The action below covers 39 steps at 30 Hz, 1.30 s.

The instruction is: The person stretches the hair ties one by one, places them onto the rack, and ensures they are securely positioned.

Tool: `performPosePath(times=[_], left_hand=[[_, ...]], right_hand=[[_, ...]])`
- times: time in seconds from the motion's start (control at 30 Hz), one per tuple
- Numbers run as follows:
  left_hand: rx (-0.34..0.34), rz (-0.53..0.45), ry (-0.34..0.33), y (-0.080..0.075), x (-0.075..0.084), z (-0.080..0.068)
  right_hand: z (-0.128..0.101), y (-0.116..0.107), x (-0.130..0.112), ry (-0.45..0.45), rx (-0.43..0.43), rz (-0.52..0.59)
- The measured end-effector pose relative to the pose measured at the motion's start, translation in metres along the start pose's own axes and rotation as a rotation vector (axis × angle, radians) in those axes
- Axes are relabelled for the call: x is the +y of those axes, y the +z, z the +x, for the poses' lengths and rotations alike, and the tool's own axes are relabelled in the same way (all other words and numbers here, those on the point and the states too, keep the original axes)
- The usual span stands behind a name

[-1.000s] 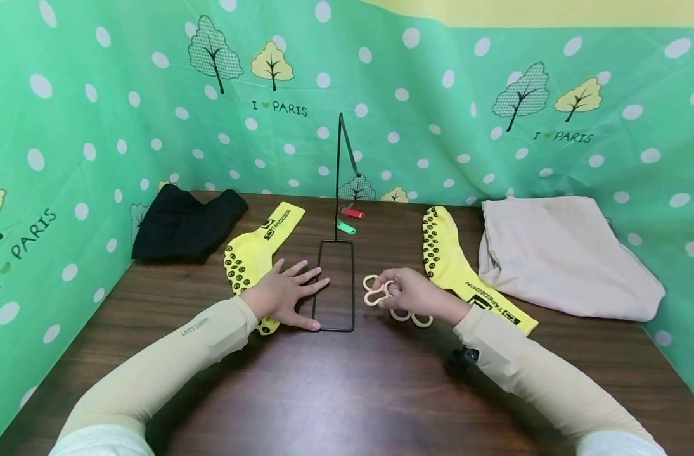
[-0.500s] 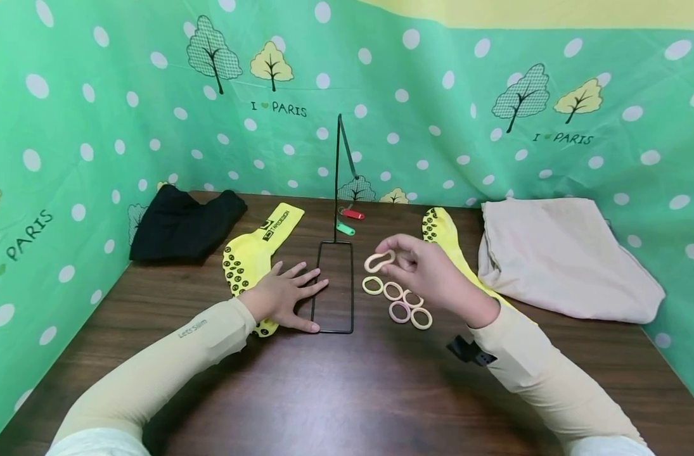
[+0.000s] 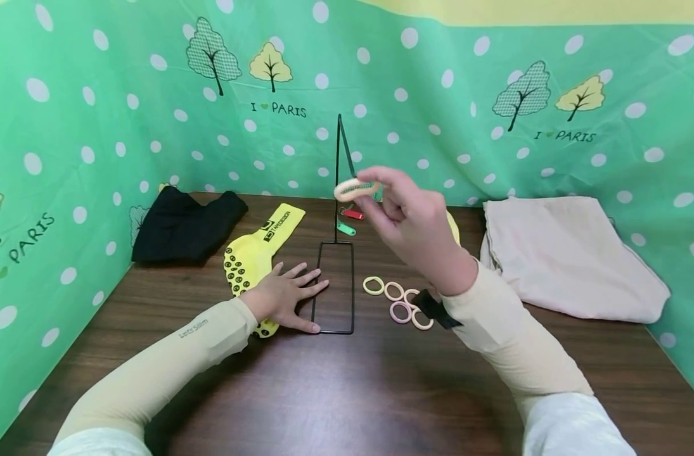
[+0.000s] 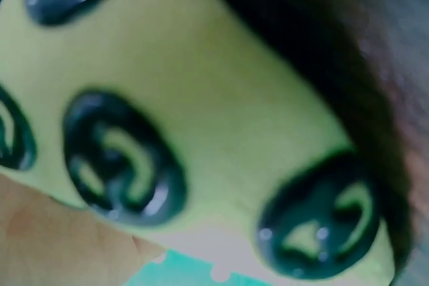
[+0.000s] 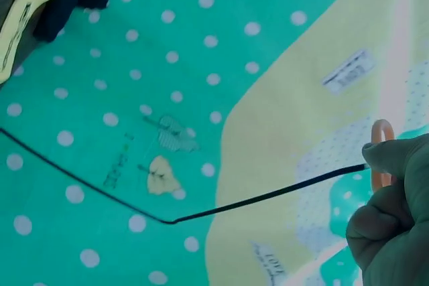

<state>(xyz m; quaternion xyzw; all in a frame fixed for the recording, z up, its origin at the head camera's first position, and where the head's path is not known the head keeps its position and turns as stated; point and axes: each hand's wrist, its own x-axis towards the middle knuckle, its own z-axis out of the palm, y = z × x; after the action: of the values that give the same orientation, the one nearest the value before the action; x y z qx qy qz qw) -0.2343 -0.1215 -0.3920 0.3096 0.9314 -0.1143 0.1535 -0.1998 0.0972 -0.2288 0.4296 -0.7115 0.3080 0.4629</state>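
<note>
A black wire stand [image 3: 353, 285] has a rectangular base and a tall post bending into a sloping arm. My left hand [image 3: 285, 296] lies with fingers spread across the left bar of its base. Under that wrist is a yellow sock [image 3: 250, 253] with black grip dots, filling the left wrist view. My right hand [image 3: 423, 231] is raised, pinching a peach hair tie [image 3: 342, 192] between thumb and finger, right at the low end of the arm. In the right wrist view, the hair tie [image 5: 382, 128] overlaps the tip of the stand's arm [image 5: 268, 197].
Several more hair ties [image 3: 373, 285] lie right of the base. Red [image 3: 353, 215] and green [image 3: 345, 228] key tags sit behind the stand. Folded black cloth [image 3: 181, 228] is back left, pale pink cloth [image 3: 563, 253] right. A second yellow sock [image 3: 452, 228] is mostly hidden behind my right arm.
My right hand has lifted a hair tie off the group on the table and carried it up and left to the stand's arm. The left hand has stayed in place.
</note>
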Motion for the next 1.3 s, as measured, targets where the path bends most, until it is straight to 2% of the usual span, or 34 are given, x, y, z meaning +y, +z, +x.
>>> performPosePath(times=[0.17, 0.27, 0.47, 0.6, 0.7, 0.93, 1.17, 1.3], left_hand=[[-0.018, 0.001, -0.003, 0.000, 0.002, 0.002], [-0.027, 0.003, -0.004, 0.001, 0.003, 0.003], [-0.038, -0.005, -0.007, 0.001, 0.005, 0.003], [-0.050, -0.012, -0.004, 0.003, 0.007, 0.002], [-0.061, -0.019, -0.004, 0.003, 0.008, 0.001], [-0.059, -0.018, -0.010, 0.001, 0.008, -0.001], [-0.064, -0.002, -0.017, -0.003, 0.006, -0.001], [-0.059, 0.010, -0.013, -0.005, 0.005, 0.000]], right_hand=[[0.011, 0.016, 0.020, 0.010, -0.028, -0.105], [0.015, 0.025, 0.031, 0.053, -0.072, -0.162], [0.017, 0.036, 0.050, 0.262, -0.188, -0.215], [0.011, 0.036, 0.055, 0.399, -0.244, -0.189], [0.004, 0.032, 0.056, 0.493, -0.257, -0.104], [-0.019, 0.019, 0.062, 0.799, -0.283, 0.257], [-0.057, 0.018, 0.074, 1.042, -0.430, 0.549], [-0.081, 0.019, 0.082, 1.135, -0.495, 0.624]])
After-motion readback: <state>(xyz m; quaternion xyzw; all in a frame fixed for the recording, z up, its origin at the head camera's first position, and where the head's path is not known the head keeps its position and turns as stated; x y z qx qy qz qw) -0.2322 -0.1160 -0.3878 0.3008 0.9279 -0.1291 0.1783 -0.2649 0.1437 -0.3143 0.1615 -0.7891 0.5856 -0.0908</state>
